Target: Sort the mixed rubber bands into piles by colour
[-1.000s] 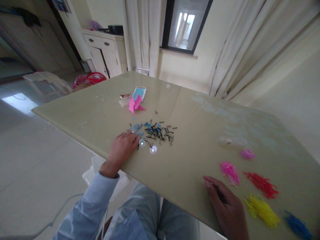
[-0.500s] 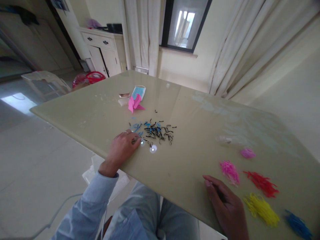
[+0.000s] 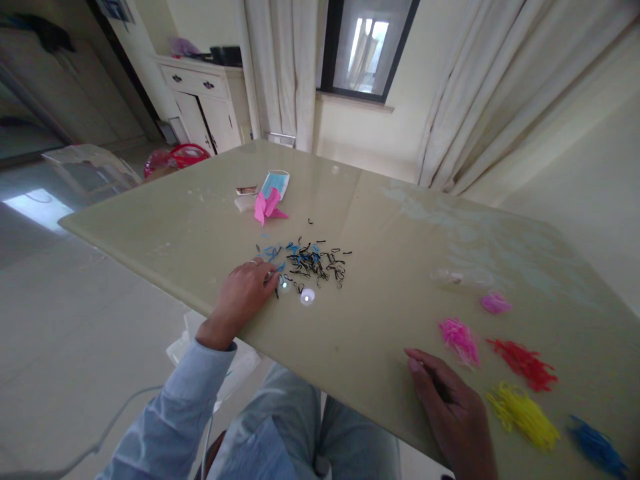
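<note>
A loose pile of black rubber bands (image 3: 313, 261), with blue rubber bands (image 3: 274, 253) mixed in at its left side, lies on the table. My left hand (image 3: 249, 283) rests at the pile's near left edge. Its fingers are curled down, and a small black band (image 3: 277, 292) sticks out at the thumb tip. My right hand (image 3: 450, 400) lies near the table's front edge, thumb against forefinger; whatever is inside, if anything, is hidden. To its right are heaps of pink bands (image 3: 459, 341), red bands (image 3: 523, 364), yellow bands (image 3: 524, 417) and dark blue bands (image 3: 599, 445).
Behind the pile lie a blue face mask (image 3: 276, 183), a folded pink paper (image 3: 269, 205) and a small box (image 3: 247, 191). A clear plastic wrapper (image 3: 455, 277) and a purple bundle (image 3: 496, 303) sit on the right. The table's (image 3: 360, 333) near edge passes above my legs.
My left hand has drawn slightly toward me and left, and a black band now shows at its thumb tip. My right hand stays in nearly the same place.
</note>
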Tool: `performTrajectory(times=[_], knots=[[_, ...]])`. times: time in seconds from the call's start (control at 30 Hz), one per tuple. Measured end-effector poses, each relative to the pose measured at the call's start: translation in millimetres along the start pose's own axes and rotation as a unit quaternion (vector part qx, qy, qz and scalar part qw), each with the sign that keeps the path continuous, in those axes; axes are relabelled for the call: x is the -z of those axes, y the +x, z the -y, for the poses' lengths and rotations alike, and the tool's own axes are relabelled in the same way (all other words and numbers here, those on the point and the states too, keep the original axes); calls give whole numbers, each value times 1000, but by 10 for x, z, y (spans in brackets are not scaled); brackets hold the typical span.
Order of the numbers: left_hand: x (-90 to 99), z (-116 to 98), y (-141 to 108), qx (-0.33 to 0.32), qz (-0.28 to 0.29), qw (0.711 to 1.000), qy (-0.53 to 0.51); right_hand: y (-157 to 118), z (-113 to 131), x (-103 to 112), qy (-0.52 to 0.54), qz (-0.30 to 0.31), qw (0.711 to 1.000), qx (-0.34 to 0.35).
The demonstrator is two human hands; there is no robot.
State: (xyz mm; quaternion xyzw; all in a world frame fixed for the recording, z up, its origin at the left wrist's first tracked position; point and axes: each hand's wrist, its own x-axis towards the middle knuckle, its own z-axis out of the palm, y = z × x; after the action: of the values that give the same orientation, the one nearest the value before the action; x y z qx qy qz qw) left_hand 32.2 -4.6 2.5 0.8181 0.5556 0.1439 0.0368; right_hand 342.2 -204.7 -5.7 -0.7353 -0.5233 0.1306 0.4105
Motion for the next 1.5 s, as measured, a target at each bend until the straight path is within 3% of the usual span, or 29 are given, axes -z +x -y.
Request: performTrajectory(times=[0.33,0.47,0.57,0.63,0.67,0.7,0.77,0.83,0.9,0.97,1.07,1.17,1.33,1.5], knots=[[22,-20,58,12,-1,1000,16,-7,4,-5,2,-2,1000,7],[19,-6,6,11,-55,996,-75,-4,4,-2,4,1,1000,10],[33,-36,-56,27,-121,973,-196,4,12,0,3,5,1000,5],[50,-122,-104,59,-139,931,-332,7,17,-1,2,9,1000,2],[62,-189,-128,78,-129,895,-420,7,19,-2,3,10,1000,2],[74,-271,-150,95,-105,846,-515,6,20,-3,5,10,1000,4],[99,-468,-184,119,-37,717,-686,0,19,-7,10,7,1000,10],[115,-680,-200,132,28,598,-790,-7,15,-13,14,2,1000,17],[114,-880,-202,144,79,519,-839,-14,13,-19,20,0,1000,21],[95,-1055,-199,157,121,470,-860,-20,16,-26,28,4,999,20],[64,-1285,-198,168,175,426,-872,-27,35,-32,45,16,999,13],[63,-1495,-203,167,224,408,-869,-35,59,-35,58,25,998,11],[81,-1788,-210,160,268,401,-861,-50,75,-49,69,27,997,21],[52,-1986,-210,161,276,406,-856,-57,78,-72,76,32,996,22]])
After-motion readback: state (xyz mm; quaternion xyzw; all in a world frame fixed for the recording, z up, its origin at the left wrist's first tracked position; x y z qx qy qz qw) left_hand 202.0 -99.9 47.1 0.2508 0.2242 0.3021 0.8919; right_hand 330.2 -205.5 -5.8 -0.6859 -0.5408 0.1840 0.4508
